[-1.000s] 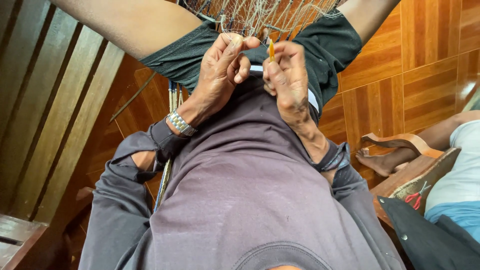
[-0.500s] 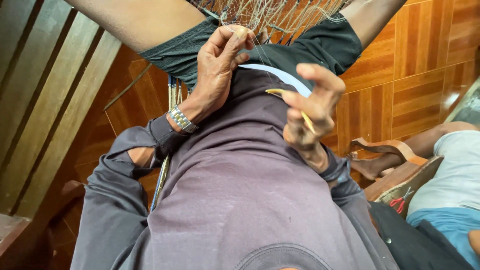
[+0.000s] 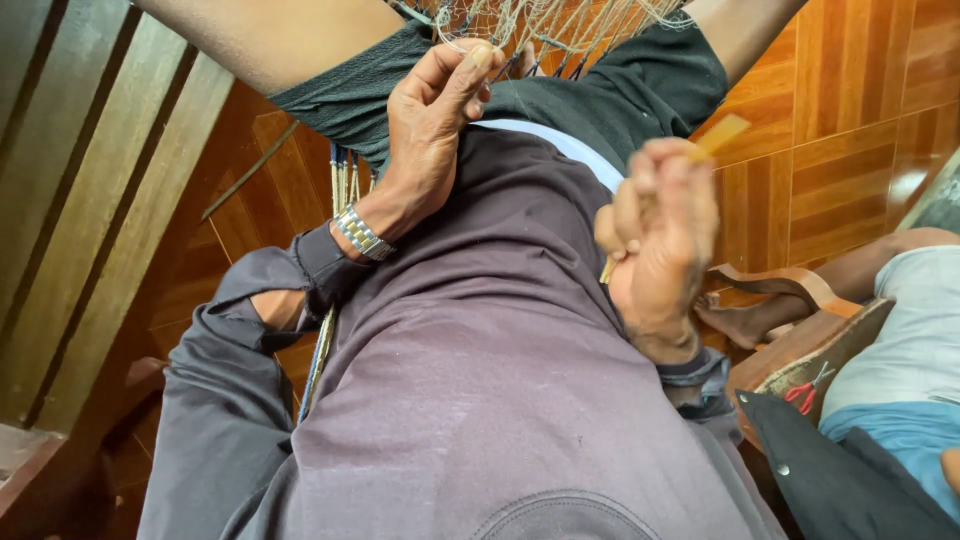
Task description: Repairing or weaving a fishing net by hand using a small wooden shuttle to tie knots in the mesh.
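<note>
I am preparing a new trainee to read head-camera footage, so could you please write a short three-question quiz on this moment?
1. True or false: the left hand pinches the pale netting at the lap.
2. What does the right hand hold?
A. red scissors
B. a flat yellowish netting needle
C. a hammer
3. Which wrist carries the metal watch?

Key:
1. True: its fingertips close on the mesh.
2. B: the netting needle sticks out above the fingers.
3. The left wrist.
</note>
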